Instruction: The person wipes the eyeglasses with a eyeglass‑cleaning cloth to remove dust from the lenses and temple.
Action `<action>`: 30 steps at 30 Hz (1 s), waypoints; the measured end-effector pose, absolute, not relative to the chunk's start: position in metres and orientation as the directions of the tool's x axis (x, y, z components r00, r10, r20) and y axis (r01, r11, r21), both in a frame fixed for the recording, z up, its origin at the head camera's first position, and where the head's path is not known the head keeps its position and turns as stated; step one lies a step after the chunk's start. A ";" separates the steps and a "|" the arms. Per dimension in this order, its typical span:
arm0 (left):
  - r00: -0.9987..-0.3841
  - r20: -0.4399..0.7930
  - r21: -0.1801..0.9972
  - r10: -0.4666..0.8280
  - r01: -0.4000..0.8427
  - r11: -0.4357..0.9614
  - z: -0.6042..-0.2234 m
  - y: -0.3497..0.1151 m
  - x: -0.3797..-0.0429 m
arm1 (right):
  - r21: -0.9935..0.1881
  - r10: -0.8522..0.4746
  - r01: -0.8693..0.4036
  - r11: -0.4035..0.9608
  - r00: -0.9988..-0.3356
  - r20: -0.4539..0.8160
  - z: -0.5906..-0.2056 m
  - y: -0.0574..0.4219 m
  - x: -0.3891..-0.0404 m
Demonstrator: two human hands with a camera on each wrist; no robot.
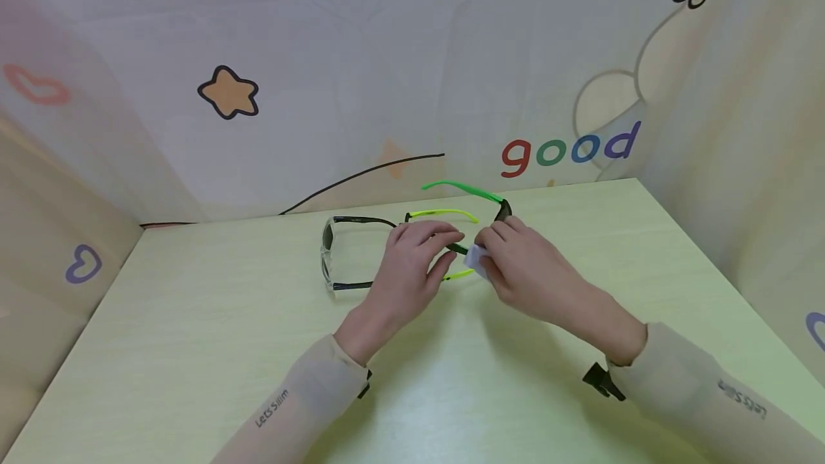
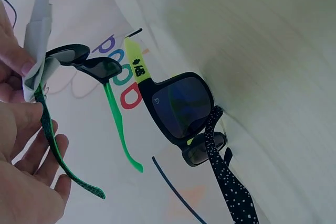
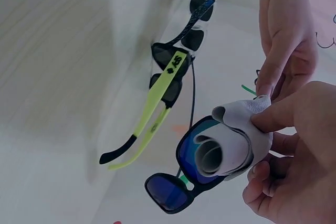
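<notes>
A pair of sunglasses with green temples [image 1: 464, 188] and dark blue lenses [image 3: 168, 191] is held up between both hands. My left hand [image 1: 412, 267] pinches one green-and-black temple [image 2: 52, 142], its fingers around the arm. With my right hand [image 1: 535, 267] I grip a folded pale grey cloth [image 1: 475, 260], wrapped over that temple near the hinge. In the right wrist view the cloth [image 3: 231, 142] curls into a roll and covers part of one lens. The other green temple [image 2: 116, 119] sticks out free.
On the table [image 1: 225, 349], behind the hands, stand black sunglasses with yellow temples [image 2: 181, 108]. Left of them lies a clear-framed pair [image 1: 326, 256] with dark speckled temples [image 2: 228, 182]. A printed curtain [image 1: 361, 56] closes off the back and sides.
</notes>
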State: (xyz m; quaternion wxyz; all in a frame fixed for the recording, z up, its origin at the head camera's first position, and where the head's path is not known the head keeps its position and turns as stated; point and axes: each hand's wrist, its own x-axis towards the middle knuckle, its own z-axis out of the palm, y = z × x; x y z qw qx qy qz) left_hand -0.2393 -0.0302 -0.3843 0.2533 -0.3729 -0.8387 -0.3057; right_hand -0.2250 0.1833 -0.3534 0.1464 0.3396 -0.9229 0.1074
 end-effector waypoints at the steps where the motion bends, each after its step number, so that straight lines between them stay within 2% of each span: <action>1: -0.589 0.657 0.315 0.471 0.781 0.539 -0.384 -0.030 -0.239 | -0.098 -0.599 -0.662 0.743 -0.723 0.345 -0.353 0.182 -0.224; 8: -0.564 0.683 0.315 0.464 0.801 0.509 -0.384 -0.032 -0.241 | -0.097 -0.608 -0.675 0.731 -0.710 0.357 -0.351 0.178 -0.220; 17: -0.576 0.682 0.385 0.450 0.807 0.448 -0.384 -0.038 -0.243 | -0.157 -0.629 -0.710 0.686 -0.688 0.362 -0.348 0.183 -0.219; 23: -0.611 0.653 0.458 0.448 0.789 0.410 -0.384 -0.044 -0.242 | -0.194 -0.642 -0.738 0.646 -0.663 0.385 -0.346 0.191 -0.220; 30: -0.682 0.576 0.548 0.450 0.731 0.407 -0.381 -0.050 -0.237 | -0.222 -0.649 -0.779 0.586 -0.616 0.446 -0.348 0.202 -0.227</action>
